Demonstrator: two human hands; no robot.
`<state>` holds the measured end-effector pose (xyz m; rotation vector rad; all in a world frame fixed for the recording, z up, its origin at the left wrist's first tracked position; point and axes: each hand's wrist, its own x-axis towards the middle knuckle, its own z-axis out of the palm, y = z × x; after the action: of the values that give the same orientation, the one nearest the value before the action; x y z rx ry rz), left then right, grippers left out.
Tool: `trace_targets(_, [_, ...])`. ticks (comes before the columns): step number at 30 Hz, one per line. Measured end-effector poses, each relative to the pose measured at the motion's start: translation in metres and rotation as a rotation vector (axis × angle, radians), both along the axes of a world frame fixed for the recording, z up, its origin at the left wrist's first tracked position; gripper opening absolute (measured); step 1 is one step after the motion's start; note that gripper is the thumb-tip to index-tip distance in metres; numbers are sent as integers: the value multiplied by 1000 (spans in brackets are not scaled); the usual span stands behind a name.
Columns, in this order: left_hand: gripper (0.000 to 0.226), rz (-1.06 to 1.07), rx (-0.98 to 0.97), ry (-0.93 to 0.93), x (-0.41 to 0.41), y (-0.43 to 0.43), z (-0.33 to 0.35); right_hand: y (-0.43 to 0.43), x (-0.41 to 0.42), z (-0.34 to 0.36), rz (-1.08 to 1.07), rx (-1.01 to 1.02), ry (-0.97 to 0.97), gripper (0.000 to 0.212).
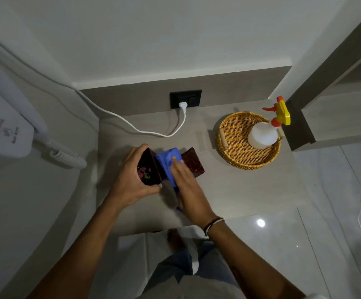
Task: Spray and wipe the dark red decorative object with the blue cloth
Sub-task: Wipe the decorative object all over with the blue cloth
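A white wall-mounted unit with a coiled cord is seen at the far left. A white cable is routed from it to a plug in the black wall socket at the far edge of the grey countertop. Near the centre of the countertop, the dark red decorative object is located; its dark lid, patterned on the inside, is tilted open to the left. The lid is gripped by the left hand, with the thumb at the near edge and the fingers curled over the far edge. The blue cloth is pressed into the object between lid and base by the right hand, whose fingers are held together and flat on the cloth. A band is worn on the right wrist. To the right, apart from the object, a woven basket is placed, and a white spray bottle with a yellow and orange head is stood inside it.
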<state>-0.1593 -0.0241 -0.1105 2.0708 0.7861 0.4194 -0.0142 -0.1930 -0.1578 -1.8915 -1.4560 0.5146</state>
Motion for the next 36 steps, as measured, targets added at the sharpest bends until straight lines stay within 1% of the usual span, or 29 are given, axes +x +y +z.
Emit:
trace_targets(1, [106, 8, -4, 14, -2, 0, -1, -2, 13, -6, -23, -62, -64, 88])
trace_targets(3, [110, 9, -26, 28, -6, -1, -3, -3, 38, -15, -82, -187, -143, 84])
trace_targets(5, [109, 12, -33, 24, -6, -2, -4, -1, 55, -15, -118, -238, -137, 83])
trace_targets(6, [109, 8, -33, 24, -4, -3, -5, -2, 57, -13, -152, -226, -91, 83])
trace_targets(8, [109, 18, -31, 19, -2, -1, -6, -2, 54, -6, -295, -133, 104, 78])
trace_targets(11, [103, 86, -87, -17, -1, -3, -7, -7, 46, -1, -642, 20, 545, 65])
trace_targets(13, [94, 182, -164, -38, 0, -4, -8, -9, 50, -4, -858, 53, 801, 64])
trace_targets(14, [91, 245, -210, -46, 1, -4, -9, -11, 53, -8, -912, 50, 880, 64])
trace_targets(16, [96, 387, -312, -61, 3, -1, -9, -14, 58, -12, -893, 22, 991, 60])
trace_targets(18, [103, 492, -406, -62, 7, -1, -8, -15, 61, -11, -784, -5, 1087, 53])
trace_targets(19, [101, 526, -449, -68, 8, -3, -8, -15, 61, -10, -743, -19, 1111, 52])
trace_targets(22, [82, 539, -485, -85, 9, -6, -13, -9, 65, -2, -699, -60, 1118, 54])
trace_targets(23, [75, 500, -497, -79, 9, -6, -11, -7, 68, -1, -703, -60, 1107, 53])
trace_targets(24, [75, 440, -507, -67, 7, -6, -10, -4, 71, 0, -708, -64, 1090, 53])
trace_targets(26, [86, 277, -509, -9, 1, -2, -7, 1, 76, 1, -711, -71, 1070, 54])
trace_targets(28, [107, 95, -466, 65, -8, 2, -10, 6, 80, 1, -722, -82, 1046, 63])
trace_targets(30, [123, 17, -438, 118, -14, 3, -11, 11, 83, -1, -721, -83, 1033, 71])
trace_targets(31, [122, 26, -425, 115, -14, 3, -12, 11, 83, -1, -721, -81, 1030, 72])
trace_targets(33, [106, 46, -353, 88, -13, 3, -15, 9, 83, -2, -727, -79, 981, 69])
trace_targets(35, [96, 63, -275, 79, -10, 2, -14, 7, 78, 5, -705, -62, 860, 61])
trace_targets(36, [96, 68, -249, 80, -8, 2, -13, 4, 75, 9, -705, -47, 753, 60])
